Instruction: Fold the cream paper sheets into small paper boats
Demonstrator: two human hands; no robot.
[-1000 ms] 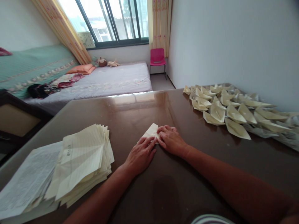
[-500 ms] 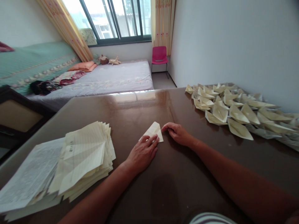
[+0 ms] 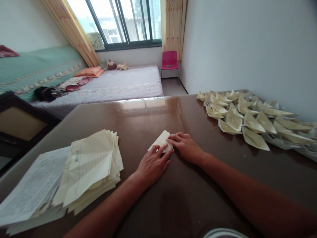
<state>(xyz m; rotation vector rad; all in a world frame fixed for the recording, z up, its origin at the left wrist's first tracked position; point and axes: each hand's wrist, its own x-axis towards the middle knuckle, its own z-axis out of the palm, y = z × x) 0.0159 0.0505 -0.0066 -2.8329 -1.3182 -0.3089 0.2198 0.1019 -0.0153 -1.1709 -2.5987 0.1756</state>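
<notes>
A small folded sheet of cream paper [image 3: 161, 138] lies flat on the brown table, partly covered by my fingers. My left hand [image 3: 154, 162] rests on its near edge with the fingers stretched out and slightly spread, pressing it down. From the right, my right hand [image 3: 186, 145] reaches in, its fingertips lying on the right side of the paper. Those fingers are extended and close together; the thumb is mostly hidden. Neither hand lifts the paper off the table.
On the left of the glossy table [image 3: 138, 122] sits a stack of cream lined sheets [image 3: 91, 165] beside printed white sheets [image 3: 37, 185]. Many folded paper boats [image 3: 255, 122] crowd the right side by the wall. Beyond are a bed [image 3: 128, 81] and a pink chair [image 3: 169, 60].
My right hand has moved left from beside the folded paper onto its right side, its curled fingers now straighter. My left hand stays on the paper.
</notes>
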